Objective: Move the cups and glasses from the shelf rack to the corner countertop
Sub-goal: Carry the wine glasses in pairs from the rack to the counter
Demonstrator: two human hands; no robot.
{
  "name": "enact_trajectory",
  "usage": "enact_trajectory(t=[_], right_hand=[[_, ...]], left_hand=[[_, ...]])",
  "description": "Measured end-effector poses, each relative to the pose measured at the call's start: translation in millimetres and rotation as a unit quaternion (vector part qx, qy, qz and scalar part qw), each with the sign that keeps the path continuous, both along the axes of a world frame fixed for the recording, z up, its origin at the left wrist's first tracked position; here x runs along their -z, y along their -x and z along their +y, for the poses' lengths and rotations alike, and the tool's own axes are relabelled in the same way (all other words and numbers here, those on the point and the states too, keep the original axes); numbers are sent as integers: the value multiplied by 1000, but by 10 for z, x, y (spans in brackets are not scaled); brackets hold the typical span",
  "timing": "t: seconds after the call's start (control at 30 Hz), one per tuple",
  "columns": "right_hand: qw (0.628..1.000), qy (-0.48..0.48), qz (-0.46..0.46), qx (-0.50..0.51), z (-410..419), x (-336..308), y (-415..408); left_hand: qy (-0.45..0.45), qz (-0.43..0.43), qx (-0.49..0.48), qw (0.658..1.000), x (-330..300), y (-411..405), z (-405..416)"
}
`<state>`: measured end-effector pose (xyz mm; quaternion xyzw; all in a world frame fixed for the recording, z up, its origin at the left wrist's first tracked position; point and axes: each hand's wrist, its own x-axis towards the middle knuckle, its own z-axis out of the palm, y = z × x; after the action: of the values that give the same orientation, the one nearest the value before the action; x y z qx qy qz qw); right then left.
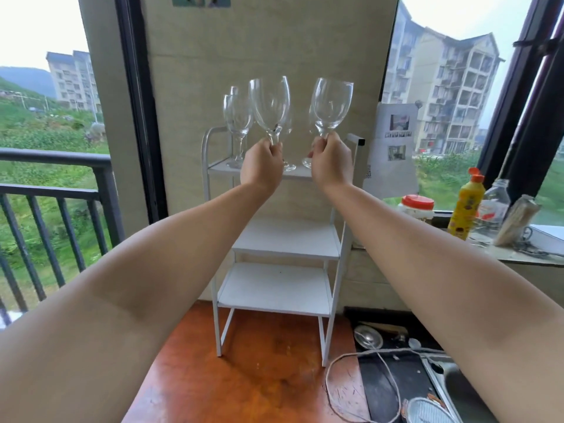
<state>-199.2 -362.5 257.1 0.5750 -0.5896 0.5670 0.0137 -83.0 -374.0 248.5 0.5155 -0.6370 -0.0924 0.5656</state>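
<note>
A person's left hand (262,161) and right hand (331,160) each pinch the thin stem of a clear wine glass above the top tier of a white metal three-tier shelf rack (274,239) standing on a reddish-brown corner countertop (259,361). The left-hand clear stemmed glass (270,106) and the right-hand clear stemmed glass (332,105) stand nearly upright, bowls rising directly above the curled fingers, stems running down into the fists; whether their feet have cleared the tier cannot be told, as the hands hide them. Behind the left hand, two more clear stemmed glasses (238,117) wait on the rack's top tier, and further glass feet show between the hands. Both hands sit level over the rack, neither nearer; the countertop lies below and toward the person, so the glasses likely need to come back and down, kept vertical.
</note>
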Motion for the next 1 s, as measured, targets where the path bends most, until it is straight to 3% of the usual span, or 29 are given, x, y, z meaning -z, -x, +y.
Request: enact_trajectory(t=[0.33,0.57,0.77,1.0], right_hand=[[998,-45,-35,-5,775,420,-266],[982,-155,-110,-16,1662,1210,-579],[914,-224,-336,-43,2522,2079,-578],[859,-314,-405,9,3568,3014,-289]], left_hand=[[-45,-2,10,999,457,-383,720],[-154,6,61,986,1207,-741,1605],[-293,51,91,950,2151,-817,2476],[-449,53,124,883,3138,-669,3357]])
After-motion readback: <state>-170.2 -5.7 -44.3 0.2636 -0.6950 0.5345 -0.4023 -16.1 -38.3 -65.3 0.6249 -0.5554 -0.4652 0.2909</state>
